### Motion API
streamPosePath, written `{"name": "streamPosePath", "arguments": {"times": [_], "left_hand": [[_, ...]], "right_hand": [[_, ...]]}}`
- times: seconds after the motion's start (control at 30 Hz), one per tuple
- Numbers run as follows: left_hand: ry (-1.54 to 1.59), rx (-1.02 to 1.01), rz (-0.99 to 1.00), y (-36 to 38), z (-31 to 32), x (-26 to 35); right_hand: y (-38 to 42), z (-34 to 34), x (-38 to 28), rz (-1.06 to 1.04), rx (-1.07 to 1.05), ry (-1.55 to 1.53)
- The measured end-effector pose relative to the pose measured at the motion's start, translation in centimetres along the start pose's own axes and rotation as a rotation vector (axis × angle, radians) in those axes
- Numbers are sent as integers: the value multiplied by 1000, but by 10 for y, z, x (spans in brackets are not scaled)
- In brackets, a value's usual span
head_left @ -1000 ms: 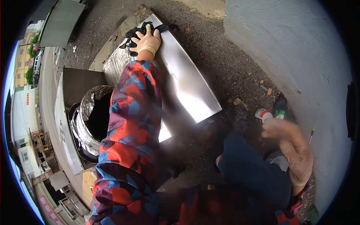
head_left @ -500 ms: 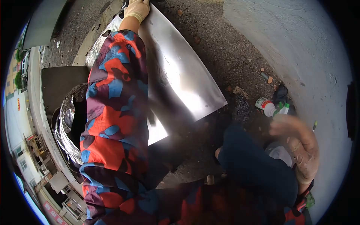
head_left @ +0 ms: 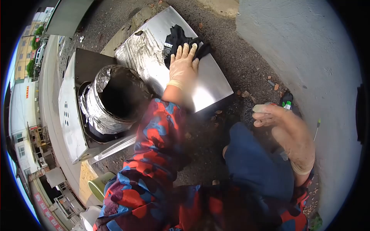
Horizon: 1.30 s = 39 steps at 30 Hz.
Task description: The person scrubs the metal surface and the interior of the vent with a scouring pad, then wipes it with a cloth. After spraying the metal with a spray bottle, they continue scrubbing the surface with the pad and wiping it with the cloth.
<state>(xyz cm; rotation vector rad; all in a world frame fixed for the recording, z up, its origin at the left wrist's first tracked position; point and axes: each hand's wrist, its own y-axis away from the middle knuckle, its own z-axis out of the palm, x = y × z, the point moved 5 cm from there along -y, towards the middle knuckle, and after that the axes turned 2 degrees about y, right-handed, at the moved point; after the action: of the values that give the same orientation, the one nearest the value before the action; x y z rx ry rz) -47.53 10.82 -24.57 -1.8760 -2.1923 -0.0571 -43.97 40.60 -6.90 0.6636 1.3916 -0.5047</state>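
My left hand (head_left: 183, 69), in a thin pale glove, lies spread on a black cloth (head_left: 176, 38) and presses it against a shiny metal panel (head_left: 214, 79). Crumpled foil (head_left: 140, 52) covers the panel's left part. My right hand (head_left: 289, 134), also gloved, hangs at the right above my knee with its fingers apart and nothing in it. Behind its fingertips, a bottle is mostly hidden, and a green and white item (head_left: 287, 104) shows beside it.
A metal box (head_left: 71, 115) with a wide foil-wrapped duct (head_left: 98, 111) stands left of the panel. A green bucket (head_left: 101, 184) is at the lower left. A grey wall (head_left: 300, 50) rises at the right, with a screwdriver-like tool (head_left: 317, 129) near it.
My left hand has come down from the panel's far end to its middle, and the black cloth now shows under it. My right hand has shifted slightly left, covering the bottle.
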Motion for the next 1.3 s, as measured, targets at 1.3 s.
{"name": "streamPosePath", "arguments": {"times": [1.3], "left_hand": [[-148, -28, -690, -138, 14, -267]], "right_hand": [[-17, -27, 33, 253, 99, -32]]}}
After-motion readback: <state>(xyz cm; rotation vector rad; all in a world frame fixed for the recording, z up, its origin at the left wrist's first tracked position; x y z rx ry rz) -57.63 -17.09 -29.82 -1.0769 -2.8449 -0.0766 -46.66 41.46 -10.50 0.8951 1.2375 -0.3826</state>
